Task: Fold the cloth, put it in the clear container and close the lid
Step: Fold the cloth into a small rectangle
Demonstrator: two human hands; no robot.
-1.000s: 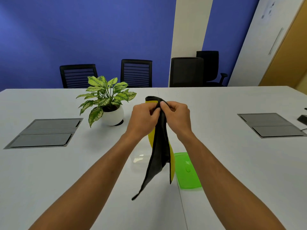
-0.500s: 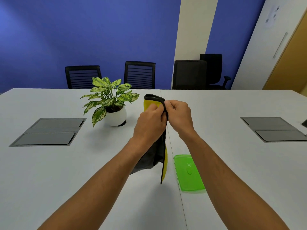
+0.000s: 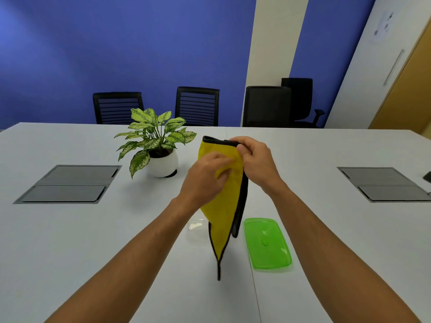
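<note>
Above the table (image 3: pixel 93 241), both hands pinching hanging cloth (image 3: pixel 225 206)

On my white worktop (image 3: pixel 326 229) I see a green lid (image 3: pixel 267 244); a clear container (image 3: pixel 196 228) just left of it, a potted plant (image 3: pixel 158 148) beyond.

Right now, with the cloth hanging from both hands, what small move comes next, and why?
Probably slide the left hand down the yellow and black cloth to its dangling lower corner and lift it to the top edge pinched by the right hand. The cloth hangs long and loose above the clear container, too long to fit yet; the green lid lies off beside it.
</note>
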